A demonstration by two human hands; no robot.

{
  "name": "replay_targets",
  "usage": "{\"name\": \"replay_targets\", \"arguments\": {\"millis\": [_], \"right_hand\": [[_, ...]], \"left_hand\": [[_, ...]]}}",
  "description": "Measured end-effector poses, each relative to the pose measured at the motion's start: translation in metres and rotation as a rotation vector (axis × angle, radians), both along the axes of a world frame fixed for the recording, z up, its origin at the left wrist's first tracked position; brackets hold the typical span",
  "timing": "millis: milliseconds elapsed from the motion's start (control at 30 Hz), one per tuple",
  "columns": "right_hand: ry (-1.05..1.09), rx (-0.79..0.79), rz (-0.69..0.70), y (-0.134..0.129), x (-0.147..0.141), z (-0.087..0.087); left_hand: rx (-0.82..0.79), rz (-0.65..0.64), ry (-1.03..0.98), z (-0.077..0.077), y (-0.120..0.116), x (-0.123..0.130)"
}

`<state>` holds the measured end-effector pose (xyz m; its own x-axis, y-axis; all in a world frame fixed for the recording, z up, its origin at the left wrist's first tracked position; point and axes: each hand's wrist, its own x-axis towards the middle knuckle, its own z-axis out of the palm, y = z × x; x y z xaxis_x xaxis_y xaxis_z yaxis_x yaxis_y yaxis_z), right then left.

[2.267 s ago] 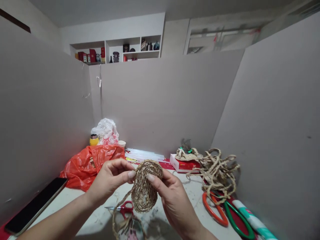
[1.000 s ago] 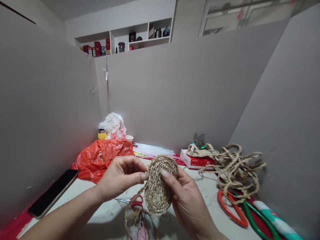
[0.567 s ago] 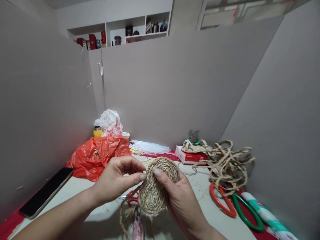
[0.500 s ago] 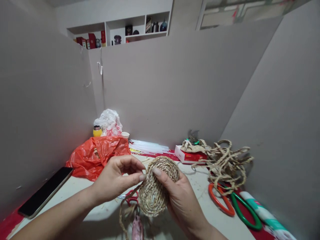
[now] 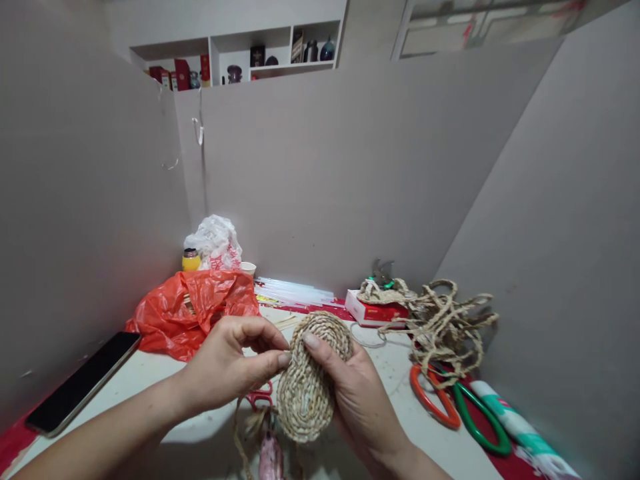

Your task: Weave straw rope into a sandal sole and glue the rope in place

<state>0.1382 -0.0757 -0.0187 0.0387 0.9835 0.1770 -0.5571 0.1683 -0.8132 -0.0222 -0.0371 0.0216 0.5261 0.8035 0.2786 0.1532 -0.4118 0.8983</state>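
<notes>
A coiled, braided straw piece (image 5: 306, 400), shaped like a figure eight, is held upright above the table. My right hand (image 5: 357, 393) grips it from the right, thumb across its front and the other fingers hidden behind. My left hand (image 5: 245, 363) is at its left edge, thumb and forefinger pinched together on the straw braid. A loose length of braid (image 5: 240, 443) hangs below my left hand. Behind and below the coil are small red-handled scissors (image 5: 260, 397) and a tool with a pinkish handle (image 5: 271, 457).
A red plastic bag (image 5: 170, 313) and a phone (image 5: 85, 383) lie left. To the right are a heap of braided cord (image 5: 445, 327), large scissors with orange and green handles (image 5: 483, 423), a red-white box (image 5: 375, 312) and a rolled package (image 5: 523, 427). Clear sticks (image 5: 295, 292) lie behind.
The view has shifted slightly, moving the surroundings a little left. The coil's lower end sits slightly lower. Both hands keep nearly the same hold.
</notes>
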Motion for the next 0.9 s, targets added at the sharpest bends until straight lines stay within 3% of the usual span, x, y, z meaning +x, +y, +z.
{"name": "replay_targets", "arguments": {"millis": [200, 433, 767, 900], "right_hand": [[0.059, -0.018, -0.006, 0.000, -0.002, 0.004], [0.074, -0.010, -0.036, 0.000, -0.001, 0.004], [-0.003, 0.003, -0.077, 0.001, 0.001, -0.003], [-0.051, -0.001, -0.112, 0.001, 0.002, -0.005]], "left_hand": [[0.181, -0.007, 0.016, 0.000, -0.004, 0.000], [0.129, -0.011, 0.066, -0.001, -0.004, 0.000], [0.621, -0.073, -0.002, -0.007, -0.005, 0.004], [0.727, -0.063, 0.055, -0.009, -0.007, 0.003]]}}
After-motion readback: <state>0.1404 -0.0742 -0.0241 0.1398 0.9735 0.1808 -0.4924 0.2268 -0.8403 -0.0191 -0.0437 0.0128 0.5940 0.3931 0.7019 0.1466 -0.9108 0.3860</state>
